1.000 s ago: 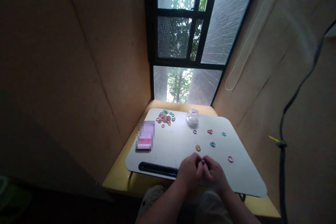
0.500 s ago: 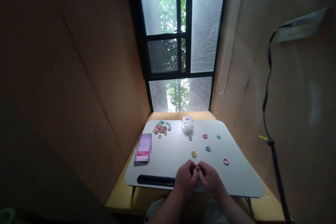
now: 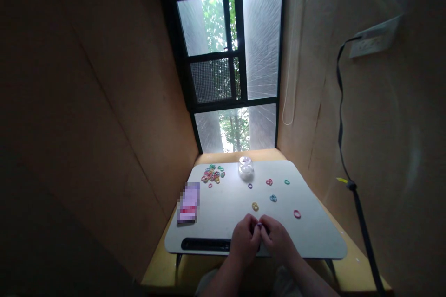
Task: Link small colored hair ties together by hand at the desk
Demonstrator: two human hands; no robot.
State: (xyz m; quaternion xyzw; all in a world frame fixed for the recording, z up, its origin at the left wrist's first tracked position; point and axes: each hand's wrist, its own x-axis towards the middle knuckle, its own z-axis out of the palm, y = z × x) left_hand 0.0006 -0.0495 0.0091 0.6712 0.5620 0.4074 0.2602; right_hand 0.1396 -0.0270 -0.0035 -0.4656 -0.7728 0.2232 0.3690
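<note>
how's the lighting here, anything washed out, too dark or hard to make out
Head view: the window is bright, partly washed out; head view: the left wall sinks into shadow; head view: the phone-like slab is pixelated; head view: the purple piece between left hand and right hand shows too little to identify.

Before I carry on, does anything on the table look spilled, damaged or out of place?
Nothing stands out: the rings lie piled or spaced out, the jar stands upright, and no damage shows.
</note>
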